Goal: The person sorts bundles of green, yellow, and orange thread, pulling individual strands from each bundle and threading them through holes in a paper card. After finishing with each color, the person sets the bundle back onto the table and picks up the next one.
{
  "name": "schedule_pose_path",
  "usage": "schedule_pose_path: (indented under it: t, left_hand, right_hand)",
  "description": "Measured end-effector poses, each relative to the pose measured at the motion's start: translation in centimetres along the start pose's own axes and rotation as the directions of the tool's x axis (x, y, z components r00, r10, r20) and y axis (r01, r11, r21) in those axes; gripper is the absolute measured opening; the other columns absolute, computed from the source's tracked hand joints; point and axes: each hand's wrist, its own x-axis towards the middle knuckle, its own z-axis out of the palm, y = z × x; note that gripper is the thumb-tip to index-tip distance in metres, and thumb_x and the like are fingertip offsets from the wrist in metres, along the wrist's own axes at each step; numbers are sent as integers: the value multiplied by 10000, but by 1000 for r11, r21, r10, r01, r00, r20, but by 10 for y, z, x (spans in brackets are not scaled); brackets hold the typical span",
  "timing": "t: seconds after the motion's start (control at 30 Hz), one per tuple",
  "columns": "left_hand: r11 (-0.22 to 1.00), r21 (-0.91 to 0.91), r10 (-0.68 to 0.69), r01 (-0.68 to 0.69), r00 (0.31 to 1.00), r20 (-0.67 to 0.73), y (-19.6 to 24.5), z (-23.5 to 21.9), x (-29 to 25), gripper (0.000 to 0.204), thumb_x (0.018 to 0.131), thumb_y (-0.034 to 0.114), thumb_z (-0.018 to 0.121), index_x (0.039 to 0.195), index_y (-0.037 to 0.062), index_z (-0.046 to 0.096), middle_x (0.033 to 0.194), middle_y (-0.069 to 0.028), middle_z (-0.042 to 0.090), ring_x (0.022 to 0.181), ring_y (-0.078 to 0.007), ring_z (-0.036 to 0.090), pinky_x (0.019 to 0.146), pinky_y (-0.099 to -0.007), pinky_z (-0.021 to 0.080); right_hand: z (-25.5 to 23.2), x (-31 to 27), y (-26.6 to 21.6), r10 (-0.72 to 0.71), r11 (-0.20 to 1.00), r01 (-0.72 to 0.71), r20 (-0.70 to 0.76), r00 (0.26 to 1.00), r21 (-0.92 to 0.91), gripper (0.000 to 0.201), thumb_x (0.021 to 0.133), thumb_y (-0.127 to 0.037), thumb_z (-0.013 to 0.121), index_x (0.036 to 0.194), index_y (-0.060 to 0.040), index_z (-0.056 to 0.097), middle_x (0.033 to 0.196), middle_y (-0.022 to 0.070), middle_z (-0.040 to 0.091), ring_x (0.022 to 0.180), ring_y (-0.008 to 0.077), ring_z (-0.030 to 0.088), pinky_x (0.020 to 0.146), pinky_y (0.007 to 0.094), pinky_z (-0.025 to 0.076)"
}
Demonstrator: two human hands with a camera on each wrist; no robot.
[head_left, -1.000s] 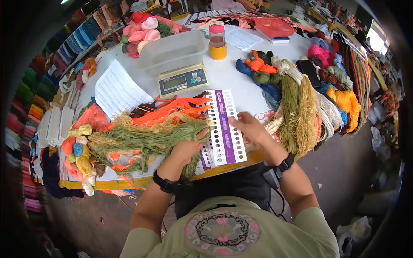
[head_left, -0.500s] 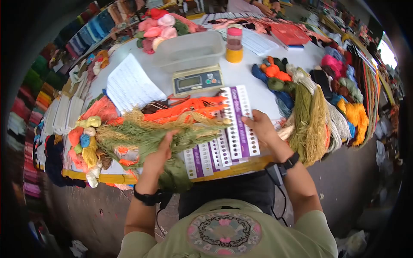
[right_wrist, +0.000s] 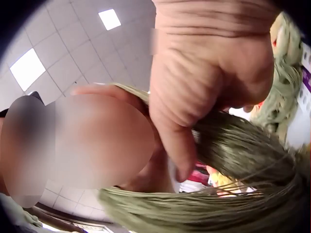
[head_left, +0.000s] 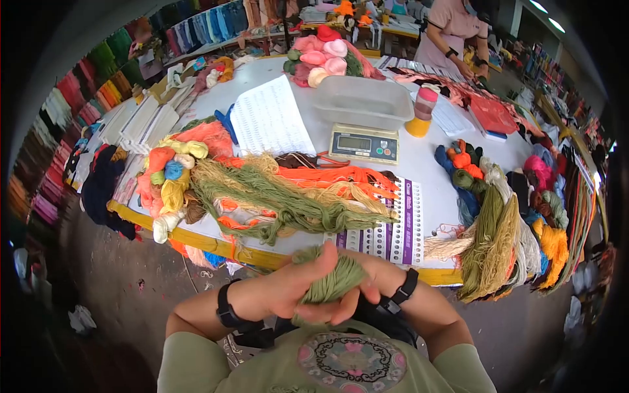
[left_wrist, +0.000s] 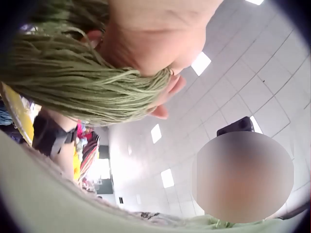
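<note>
Both hands hold a skein of green thread (head_left: 334, 281) in front of the person's body, off the table's front edge. In the head view the left hand (head_left: 285, 288) wraps round it, thumb on top and fingers underneath. The left wrist view shows the fingers of that hand curled about the strands (left_wrist: 97, 92). On the skein's other side is the right hand (head_left: 379, 272), partly hidden behind the green bundle. Its thumb (right_wrist: 180, 150) reaches inside the loop in the right wrist view, with strands (right_wrist: 243, 145) passing under the palm.
Loose green skeins (head_left: 282, 203) and orange thread (head_left: 341, 175) lie across purple-and-white punched cards (head_left: 409, 223). Behind stand a digital scale (head_left: 364, 143) with a plastic tub (head_left: 363, 101) and a jar (head_left: 422, 111). More skeins (head_left: 501, 209) hang over the right edge. Another person (head_left: 452, 39) stands across the table.
The left hand has lifted a green skein off the cards to the person's front. The right hand has left the punched card and come over to the skein. The head view has shifted.
</note>
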Motion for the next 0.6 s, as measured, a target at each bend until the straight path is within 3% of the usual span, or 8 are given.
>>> schedule_pose_path:
  t: [0.07,0.2,0.23,0.3,0.4,0.47,0.57,0.6]
  left_hand:
    - [946,313,-102,79,993,59,11,6,-26,998,801,823,235,1105,-68,567,616,-47,567,365,-31,345,352,-192,273]
    - [978,203,-24,38,997,-71,2,-47,-63,983,784,839,230,1052,-35,591,624,-58,591,406,-48,422,396,-219,350]
    - [998,56,19,6,899,-438,0,-37,-61,835,854,760,316,1043,1,607,706,-80,630,462,-75,487,419,-217,380]
    - [955,188,-146,231,913,-382,-15,-65,-65,729,886,683,382,1072,13,600,752,-87,642,490,-91,509,429,-221,392]
    - [682,553,-321,478,876,-361,6,-30,-64,510,895,402,623,1238,35,535,832,-96,668,524,-129,551,508,-241,448]
    - [452,885,151,-114,987,50,21,-6,-66,650,832,305,724,1364,63,439,943,-101,680,661,-123,614,578,-244,472]
    - [399,916,217,-31,974,-61,50,6,-76,794,792,235,763,1440,80,332,1158,-150,622,855,-145,643,666,-286,507]
    - [-96,980,397,-173,896,198,61,9,-75,815,778,226,766,1445,81,319,1236,-172,568,915,-161,636,687,-309,518]
  right_hand:
    - [13,-1,-28,-47,874,-4,-92,995,-486,354,775,-148,718,1107,-57,638,1017,74,668,1034,185,607,922,327,448]
    - [16,2,-79,-372,898,222,-385,845,-381,222,769,-115,711,976,-60,651,948,50,673,853,156,633,813,299,478]
    - [27,4,-100,-511,744,247,-290,809,-621,265,721,-104,738,965,-63,644,911,54,667,822,173,639,777,304,481]
    - [38,21,-108,-709,310,277,-27,704,-910,319,642,-97,767,936,-75,645,793,66,638,790,217,641,727,316,480]
    - [34,50,-79,-572,279,220,22,820,-935,373,669,-109,759,1018,-110,626,870,66,642,851,179,636,755,332,479]
    - [40,51,-66,-420,649,217,-106,901,-730,384,696,-116,737,1060,-99,615,927,81,646,894,202,634,769,336,480]
    - [42,57,-31,-367,821,266,-110,924,-505,415,756,-125,702,1148,-79,575,1015,102,641,959,222,619,806,339,478]
    - [39,63,-11,-507,706,384,-46,861,-595,433,788,-126,689,1193,-70,548,1045,107,632,981,218,606,829,337,473]
